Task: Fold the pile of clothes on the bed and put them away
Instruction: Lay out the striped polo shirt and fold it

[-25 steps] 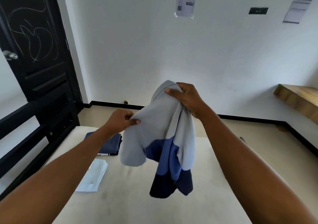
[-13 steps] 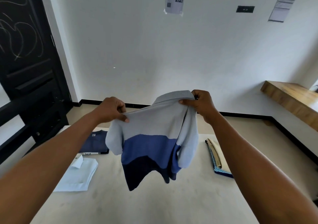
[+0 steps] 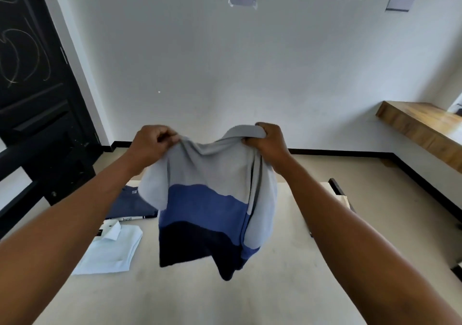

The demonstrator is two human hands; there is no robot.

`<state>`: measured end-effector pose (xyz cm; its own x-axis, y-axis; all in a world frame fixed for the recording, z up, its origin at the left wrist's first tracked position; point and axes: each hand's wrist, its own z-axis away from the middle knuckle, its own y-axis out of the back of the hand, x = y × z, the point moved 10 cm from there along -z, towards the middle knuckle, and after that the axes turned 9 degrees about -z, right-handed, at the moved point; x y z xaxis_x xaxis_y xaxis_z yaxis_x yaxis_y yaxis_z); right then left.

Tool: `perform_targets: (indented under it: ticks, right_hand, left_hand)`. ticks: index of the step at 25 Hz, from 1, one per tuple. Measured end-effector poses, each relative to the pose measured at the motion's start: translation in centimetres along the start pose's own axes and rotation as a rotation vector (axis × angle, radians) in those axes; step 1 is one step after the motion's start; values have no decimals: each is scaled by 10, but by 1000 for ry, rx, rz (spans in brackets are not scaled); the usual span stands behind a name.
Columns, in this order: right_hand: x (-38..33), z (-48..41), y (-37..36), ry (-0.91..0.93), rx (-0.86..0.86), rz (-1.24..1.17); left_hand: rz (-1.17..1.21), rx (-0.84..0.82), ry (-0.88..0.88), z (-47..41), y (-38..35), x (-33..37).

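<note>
You are holding the colour-block shirt [image 3: 207, 199] up in the air over the bed [image 3: 225, 302]; your left hand [image 3: 155, 144] is pinching one grey shoulder, fingers curled on the cloth; your right hand [image 3: 268, 144] is gripping the collar edge at the other side; the two hands are standing apart, about level. The shirt is hanging between them, grey over blue over navy, clear of the mattress; on the bed to your left a folded white shirt [image 3: 112, 252] is lying just beside a folded navy garment [image 3: 130, 207].
</note>
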<state>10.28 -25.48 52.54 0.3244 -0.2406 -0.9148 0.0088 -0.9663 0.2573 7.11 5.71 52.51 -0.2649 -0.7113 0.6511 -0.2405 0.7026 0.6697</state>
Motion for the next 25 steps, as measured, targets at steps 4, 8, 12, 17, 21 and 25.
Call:
perform_targets:
  ticks: [4, 8, 12, 17, 21, 25]
  right_hand:
    - [-37, 1, -42, 69, -103, -26]
    - [-5, 6, -40, -8, -1, -32]
    - [89, 49, -49, -173, -117, 161]
    - [115, 43, -7, -198, 19, 265]
    - [118, 39, -17, -294, -167, 201]
    - [103, 27, -17, -257, -158, -13]
  left_hand:
    - [-11, -297, -162, 0, -59, 86]
    - [-61, -245, -179, -13, -68, 90]
    - [59, -274, -99, -8, -65, 84]
    - [126, -202, 7, -18, -26, 60]
    - [185, -102, 40, -27, -2, 47]
    - [157, -88, 54, -30, -2, 39]
